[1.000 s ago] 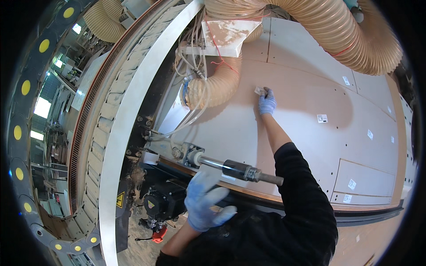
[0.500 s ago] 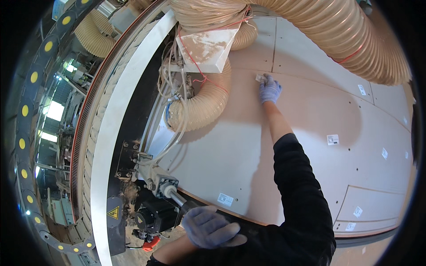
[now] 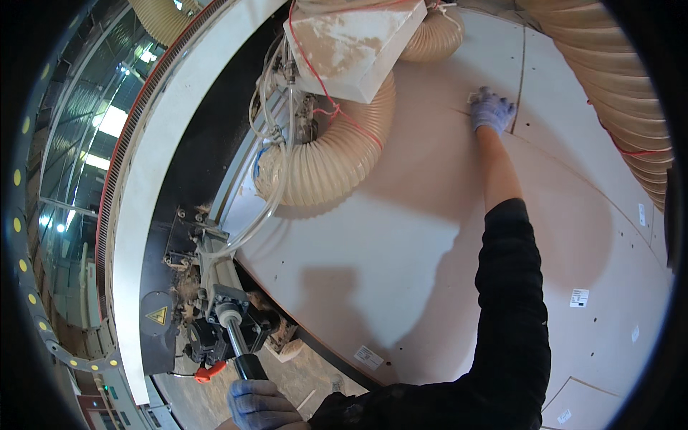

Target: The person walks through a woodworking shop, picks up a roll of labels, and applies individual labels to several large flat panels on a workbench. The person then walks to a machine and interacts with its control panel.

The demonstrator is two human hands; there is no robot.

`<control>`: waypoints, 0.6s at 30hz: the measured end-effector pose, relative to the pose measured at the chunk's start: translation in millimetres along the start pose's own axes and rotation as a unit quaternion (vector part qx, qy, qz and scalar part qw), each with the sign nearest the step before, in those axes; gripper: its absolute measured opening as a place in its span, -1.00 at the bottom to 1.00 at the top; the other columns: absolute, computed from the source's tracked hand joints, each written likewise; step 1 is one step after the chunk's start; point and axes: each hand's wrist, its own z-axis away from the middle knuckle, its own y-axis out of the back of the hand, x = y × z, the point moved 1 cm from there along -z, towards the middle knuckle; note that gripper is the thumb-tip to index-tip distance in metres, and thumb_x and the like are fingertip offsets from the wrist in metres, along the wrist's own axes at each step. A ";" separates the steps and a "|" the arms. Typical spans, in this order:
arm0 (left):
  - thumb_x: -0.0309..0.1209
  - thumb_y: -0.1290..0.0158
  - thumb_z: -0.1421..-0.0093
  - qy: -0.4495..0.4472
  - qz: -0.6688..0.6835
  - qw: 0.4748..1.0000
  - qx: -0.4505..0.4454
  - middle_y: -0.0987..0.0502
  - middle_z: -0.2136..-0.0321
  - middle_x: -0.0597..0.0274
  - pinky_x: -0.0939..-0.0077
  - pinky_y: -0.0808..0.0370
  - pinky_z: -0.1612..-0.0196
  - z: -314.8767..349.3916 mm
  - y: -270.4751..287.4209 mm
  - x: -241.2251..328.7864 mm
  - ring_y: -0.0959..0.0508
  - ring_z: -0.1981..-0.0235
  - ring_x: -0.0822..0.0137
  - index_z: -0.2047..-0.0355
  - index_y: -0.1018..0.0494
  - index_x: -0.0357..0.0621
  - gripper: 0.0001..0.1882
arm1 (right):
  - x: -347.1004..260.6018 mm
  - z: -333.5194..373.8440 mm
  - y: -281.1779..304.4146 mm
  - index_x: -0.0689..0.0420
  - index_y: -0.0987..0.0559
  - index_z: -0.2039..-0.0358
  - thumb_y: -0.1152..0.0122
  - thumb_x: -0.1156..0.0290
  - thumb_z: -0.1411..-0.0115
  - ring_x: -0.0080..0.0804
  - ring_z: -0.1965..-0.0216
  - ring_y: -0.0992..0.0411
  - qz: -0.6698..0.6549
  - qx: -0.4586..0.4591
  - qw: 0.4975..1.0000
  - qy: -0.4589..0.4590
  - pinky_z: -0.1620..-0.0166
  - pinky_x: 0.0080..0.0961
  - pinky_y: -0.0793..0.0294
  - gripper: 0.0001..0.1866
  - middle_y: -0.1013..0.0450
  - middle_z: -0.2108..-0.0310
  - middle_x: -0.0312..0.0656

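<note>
My left hand, in a greyish-purple glove, is closed at the bottom edge around the lower end of a black cylinder. That cylinder sits on a shiny metal rod of the machine. Far off, my right hand, in a matching glove, lies on a large flat pale panel near a cut seam. Its fingers are bent, and a small pale paper label shows at the fingertips, partly hidden by them. My right arm stretches out in a black sleeve.
A ribbed dust hose curves beneath a dusty white box. Another thick hose hangs at the upper right. The white curved-looking beam borders the machine on the left. Labels and dark holes dot the panels.
The view has shifted left. My left hand has gone from loosely open beside the black cylinder to closed around it. My right hand has moved farther across the panel with the label.
</note>
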 end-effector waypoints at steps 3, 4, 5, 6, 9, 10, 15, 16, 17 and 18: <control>-0.29 -0.04 0.07 -0.011 -0.008 0.998 0.063 -0.37 0.71 0.43 0.41 -0.39 0.48 9.4 -11.2 -2.4 -0.37 0.70 0.40 0.59 -0.33 -0.01 -0.86 | 14.2 -11.3 -9.4 -0.27 -0.36 -0.06 0.02 0.07 -0.11 -0.28 -0.15 -0.16 0.033 0.019 0.998 -0.056 -0.25 -0.16 0.16 -0.54 -0.23 -0.12 -0.21; -0.29 -0.04 0.08 -0.013 -0.011 0.997 0.075 -0.36 0.72 0.45 0.43 -0.38 0.49 13.4 -12.8 -2.2 -0.35 0.71 0.40 0.61 -0.32 -0.01 -0.85 | 19.6 -13.1 -11.6 -0.24 -0.32 -0.09 0.06 0.06 -0.12 -0.26 -0.18 -0.12 0.037 0.038 0.997 -0.057 -0.26 -0.16 0.17 -0.52 -0.18 -0.17 -0.22; -0.24 -0.04 0.03 0.002 -0.025 0.994 0.103 -0.33 0.71 0.46 0.43 -0.38 0.46 17.9 -17.1 -1.1 -0.35 0.70 0.42 0.60 -0.34 0.03 -0.84 | 23.1 -15.4 -13.7 -0.22 -0.28 -0.13 0.09 0.05 -0.14 -0.24 -0.20 -0.09 0.046 0.060 0.995 -0.060 -0.26 -0.16 0.18 -0.49 -0.12 -0.21 -0.23; -0.19 -0.04 -0.01 0.018 -0.039 0.990 0.131 -0.31 0.70 0.47 0.44 -0.38 0.42 21.9 -22.2 1.5 -0.35 0.69 0.45 0.59 -0.36 0.08 -0.83 | 26.9 -16.2 -15.4 -0.18 -0.23 -0.16 0.10 0.00 -0.14 -0.22 -0.23 -0.04 0.045 0.031 0.998 -0.006 -0.27 -0.15 0.20 -0.44 -0.08 -0.23 -0.21; -0.17 0.02 -0.12 0.029 -0.030 0.978 0.202 -0.37 0.65 0.47 0.36 -0.41 0.37 31.4 -29.5 6.9 -0.40 0.62 0.45 0.54 -0.43 0.10 -0.82 | 38.9 -9.0 -10.8 -0.07 -0.09 -0.23 0.15 -0.17 -0.11 -0.17 -0.28 0.10 0.079 -0.044 0.990 0.111 -0.28 -0.15 0.26 -0.26 0.03 -0.27 -0.14; -0.14 -0.02 -0.08 0.025 -0.037 0.980 0.196 -0.37 0.65 0.45 0.36 -0.41 0.37 33.3 -29.7 6.5 -0.42 0.60 0.42 0.56 -0.43 0.11 -0.81 | 42.5 -4.7 -6.8 -0.03 -0.05 -0.24 0.16 -0.23 -0.09 -0.16 -0.29 0.13 0.098 -0.065 0.985 0.128 -0.28 -0.14 0.27 -0.20 0.05 -0.27 -0.11; -0.13 -0.11 0.01 -0.021 -0.070 0.990 0.117 -0.43 0.58 0.31 0.33 -0.46 0.40 46.2 -12.9 -9.4 -0.51 0.48 0.23 0.58 -0.45 0.04 -0.77 | 48.8 44.7 21.2 0.06 0.01 -0.26 0.20 -0.41 0.01 -0.18 -0.32 0.24 0.150 -0.128 0.969 0.146 -0.29 -0.15 0.31 0.00 0.17 -0.30 -0.06; -0.18 -0.10 -0.01 -0.027 -0.102 0.987 0.119 -0.46 0.56 0.27 0.32 -0.46 0.40 50.4 -16.8 -14.6 -0.51 0.47 0.21 0.57 -0.46 -0.01 -0.80 | 48.0 65.5 26.2 0.06 0.01 -0.26 0.21 -0.41 0.01 -0.18 -0.32 0.23 0.143 -0.139 0.967 0.156 -0.28 -0.14 0.29 0.00 0.17 -0.30 -0.06; -0.23 -0.08 -0.03 -0.032 -0.134 0.983 0.122 -0.48 0.53 0.23 0.31 -0.46 0.40 56.3 -20.7 -19.4 -0.51 0.45 0.18 0.55 -0.47 -0.05 -0.81 | 37.0 80.2 20.4 0.06 0.02 -0.26 0.21 -0.41 0.00 -0.17 -0.32 0.22 0.131 -0.142 0.966 0.170 -0.28 -0.14 0.28 -0.01 0.17 -0.30 -0.06; -0.21 -0.11 0.03 -0.050 -0.165 0.980 0.101 -0.46 0.58 0.25 0.32 -0.46 0.41 62.0 -21.1 -24.5 -0.50 0.47 0.17 0.58 -0.47 -0.03 -0.81 | 37.9 93.3 29.0 0.07 0.02 -0.26 0.22 -0.40 -0.01 -0.17 -0.32 0.22 0.122 -0.130 0.967 0.181 -0.28 -0.14 0.27 -0.01 0.17 -0.31 -0.07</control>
